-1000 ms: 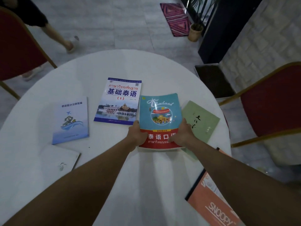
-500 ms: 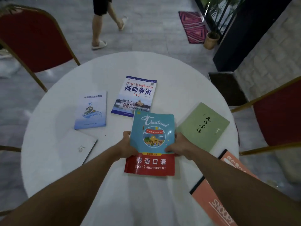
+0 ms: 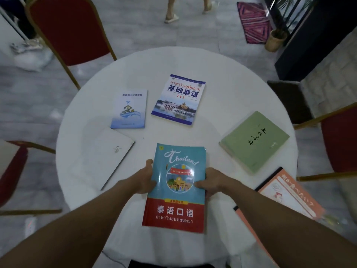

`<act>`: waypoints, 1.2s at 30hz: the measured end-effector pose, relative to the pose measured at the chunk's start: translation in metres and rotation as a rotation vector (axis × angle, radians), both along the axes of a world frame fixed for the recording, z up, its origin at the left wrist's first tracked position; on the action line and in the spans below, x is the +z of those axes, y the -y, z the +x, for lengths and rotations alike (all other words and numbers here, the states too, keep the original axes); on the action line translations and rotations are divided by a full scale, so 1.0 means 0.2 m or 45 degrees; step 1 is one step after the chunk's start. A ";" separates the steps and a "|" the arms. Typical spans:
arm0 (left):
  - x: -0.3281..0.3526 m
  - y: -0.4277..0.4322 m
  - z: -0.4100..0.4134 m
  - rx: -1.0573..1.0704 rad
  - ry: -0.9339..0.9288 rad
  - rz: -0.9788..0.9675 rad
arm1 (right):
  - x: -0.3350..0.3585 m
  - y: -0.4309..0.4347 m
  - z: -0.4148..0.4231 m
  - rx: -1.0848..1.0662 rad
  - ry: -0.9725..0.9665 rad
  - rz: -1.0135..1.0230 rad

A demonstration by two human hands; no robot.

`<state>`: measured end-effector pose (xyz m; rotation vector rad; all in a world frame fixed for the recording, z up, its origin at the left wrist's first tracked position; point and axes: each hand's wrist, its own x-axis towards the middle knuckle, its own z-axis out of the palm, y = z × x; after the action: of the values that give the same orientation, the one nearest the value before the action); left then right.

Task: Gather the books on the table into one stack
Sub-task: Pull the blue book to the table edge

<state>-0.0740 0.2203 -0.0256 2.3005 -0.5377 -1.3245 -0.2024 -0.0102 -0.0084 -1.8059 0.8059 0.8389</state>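
Both hands hold a teal-and-red Thailand book (image 3: 176,190) over the near middle of the round white table (image 3: 222,78). My left hand (image 3: 144,179) grips its left edge and my right hand (image 3: 209,182) grips its right edge. Farther back lie a blue-and-white Thai textbook (image 3: 178,99) and a pale blue booklet (image 3: 129,110). A white book (image 3: 100,155) lies at the left, a green book (image 3: 254,141) at the right. At the near right edge an orange Snoopy book (image 3: 286,196) lies partly under my right forearm.
Red chairs with gold frames stand at the far left (image 3: 67,29), the near left (image 3: 11,171) and the right (image 3: 340,140). A person's feet (image 3: 172,17) are on the grey floor beyond the table. A pink rug (image 3: 253,22) and a potted plant (image 3: 276,39) are at the far right.
Both hands have drawn the Thailand book off the green book and toward me, to the near middle of the table. The person in the background has walked to the right.
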 end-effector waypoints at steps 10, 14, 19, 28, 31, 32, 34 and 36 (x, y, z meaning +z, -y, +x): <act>-0.01 -0.06 -0.06 -0.243 0.235 0.098 | -0.11 -0.03 -0.06 0.356 0.159 -0.567; -0.02 -0.02 -0.04 -0.290 0.534 0.078 | -0.12 -0.03 -0.03 0.362 0.373 -0.646; -0.07 0.03 -0.02 -0.433 0.494 0.147 | -0.15 -0.04 -0.02 0.553 0.331 -0.517; -0.10 0.04 -0.03 -0.422 0.543 0.181 | -0.18 -0.02 -0.01 0.629 0.287 -0.515; -0.09 0.06 -0.03 -0.445 0.563 0.200 | -0.18 -0.03 -0.01 0.622 0.298 -0.525; -0.08 0.07 -0.02 -0.450 0.576 0.193 | -0.18 -0.02 -0.01 0.618 0.308 -0.539; -0.06 0.08 0.03 -0.444 0.623 0.141 | -0.17 -0.01 0.01 0.557 0.344 -0.574; -0.04 0.10 0.09 -0.432 0.656 0.105 | -0.16 0.02 0.04 0.430 0.365 -0.584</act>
<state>-0.0551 0.2009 -0.0327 2.7149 -1.0959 -0.8812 -0.1935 -0.0147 -0.0396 -2.4523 0.5393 0.6092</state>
